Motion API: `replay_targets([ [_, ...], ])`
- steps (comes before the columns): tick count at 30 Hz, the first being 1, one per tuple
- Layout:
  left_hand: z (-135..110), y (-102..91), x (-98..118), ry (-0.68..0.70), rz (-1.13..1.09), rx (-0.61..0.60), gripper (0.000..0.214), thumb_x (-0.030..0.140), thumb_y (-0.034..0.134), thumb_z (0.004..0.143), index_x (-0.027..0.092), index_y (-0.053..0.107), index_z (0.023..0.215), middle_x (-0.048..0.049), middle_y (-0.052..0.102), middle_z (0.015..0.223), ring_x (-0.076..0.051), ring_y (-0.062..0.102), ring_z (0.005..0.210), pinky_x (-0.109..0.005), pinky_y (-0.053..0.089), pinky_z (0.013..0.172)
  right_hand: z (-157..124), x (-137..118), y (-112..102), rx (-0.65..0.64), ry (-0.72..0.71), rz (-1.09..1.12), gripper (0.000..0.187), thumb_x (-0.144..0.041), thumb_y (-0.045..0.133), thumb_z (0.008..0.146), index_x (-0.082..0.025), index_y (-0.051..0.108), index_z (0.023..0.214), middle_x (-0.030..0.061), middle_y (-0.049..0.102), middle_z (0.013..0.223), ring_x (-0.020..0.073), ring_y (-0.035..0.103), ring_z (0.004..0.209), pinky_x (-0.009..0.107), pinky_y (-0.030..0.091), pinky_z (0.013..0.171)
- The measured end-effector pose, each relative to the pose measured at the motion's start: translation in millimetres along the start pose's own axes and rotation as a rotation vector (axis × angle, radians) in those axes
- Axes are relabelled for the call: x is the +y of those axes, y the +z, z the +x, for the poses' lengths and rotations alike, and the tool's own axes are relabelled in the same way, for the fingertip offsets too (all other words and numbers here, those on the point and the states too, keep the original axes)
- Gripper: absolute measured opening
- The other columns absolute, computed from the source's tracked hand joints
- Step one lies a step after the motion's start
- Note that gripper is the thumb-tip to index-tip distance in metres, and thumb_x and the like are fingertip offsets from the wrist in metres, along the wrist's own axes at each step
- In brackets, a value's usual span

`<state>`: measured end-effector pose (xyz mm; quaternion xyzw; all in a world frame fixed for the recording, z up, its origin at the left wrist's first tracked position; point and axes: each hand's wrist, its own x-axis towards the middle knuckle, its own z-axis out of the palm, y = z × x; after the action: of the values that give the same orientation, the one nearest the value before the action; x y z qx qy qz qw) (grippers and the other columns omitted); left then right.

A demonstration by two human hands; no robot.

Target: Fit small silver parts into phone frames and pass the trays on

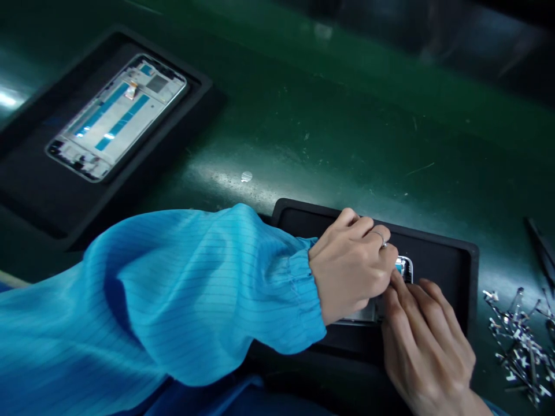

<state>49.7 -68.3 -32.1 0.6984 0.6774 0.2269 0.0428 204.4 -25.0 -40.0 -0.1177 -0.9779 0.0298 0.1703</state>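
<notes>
A phone frame (361, 314) lies in a black tray (437, 263), mostly covered by my two hands. My left hand (355, 263), with a ring on one finger, reaches across it with its fingers curled down; the fingertips are hidden. My right hand (427, 341) comes in from the lower right. Its fingers are bent and pressed together at the end of the frame, meeting the left hand there. Whatever small part the fingertips pinch is out of sight. A bit of blue film and metal shows just beyond the left knuckles.
Another black tray (173, 167) at the upper left holds a phone frame (117, 118) with blue strips. Several small cable-like parts (520, 341) are heaped at the right, near a dark tool (540, 248). A small clear round sticker (247, 176) lies on the green tabletop (347, 133).
</notes>
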Motion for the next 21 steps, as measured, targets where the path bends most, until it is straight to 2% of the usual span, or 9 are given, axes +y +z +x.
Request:
replay_targets([
  [4, 0.1, 1.1, -0.9, 0.003, -0.007, 0.029, 0.011, 0.007, 0.045, 0.070, 0.011, 0.050, 0.061, -0.0041, 0.045, 0.062, -0.016, 0.037, 0.060, -0.030, 0.029, 0.059, -1.3, 1.2, 0.7, -0.001, -0.017, -0.006, 0.025, -0.002, 0.038, 0.074, -0.004, 0.052, 0.095, 0.0153, 0.056, 0.099, 0.0240, 0.053, 0.087, 0.040, 0.043, 0.077],
  [10, 0.4, 2.2, -1.6, 0.007, -0.022, 0.040, 0.008, 0.007, 0.047, 0.068, 0.010, 0.051, 0.063, -0.0052, 0.047, 0.064, -0.016, 0.038, 0.060, -0.030, 0.029, 0.059, 3.4, -0.7, -2.2, -0.042, -0.004, -0.020, 0.024, -0.002, 0.040, 0.074, -0.005, 0.052, 0.095, 0.0146, 0.056, 0.100, 0.0237, 0.050, 0.095, 0.039, 0.042, 0.082],
  [15, 0.1, 2.1, -0.7, 0.008, -0.018, 0.034, 0.010, 0.007, 0.045, 0.069, 0.011, 0.051, 0.062, -0.0054, 0.047, 0.065, -0.016, 0.038, 0.061, -0.030, 0.030, 0.060, 6.1, 0.2, -2.4, -0.017, -0.023, -0.009, 0.021, -0.001, 0.039, 0.076, -0.004, 0.053, 0.091, 0.0158, 0.056, 0.098, 0.0236, 0.053, 0.091, 0.041, 0.042, 0.081],
  [21, 0.2, 1.3, -0.3, -0.002, 0.001, 0.007, 0.010, 0.008, 0.046, 0.071, 0.011, 0.051, 0.063, -0.0051, 0.048, 0.065, -0.017, 0.040, 0.064, -0.031, 0.031, 0.062, 8.2, -0.8, -3.0, 0.015, 0.036, 0.068, 0.020, 0.001, 0.042, 0.074, -0.003, 0.052, 0.091, 0.0166, 0.057, 0.095, 0.0227, 0.053, 0.088, 0.041, 0.044, 0.078],
])
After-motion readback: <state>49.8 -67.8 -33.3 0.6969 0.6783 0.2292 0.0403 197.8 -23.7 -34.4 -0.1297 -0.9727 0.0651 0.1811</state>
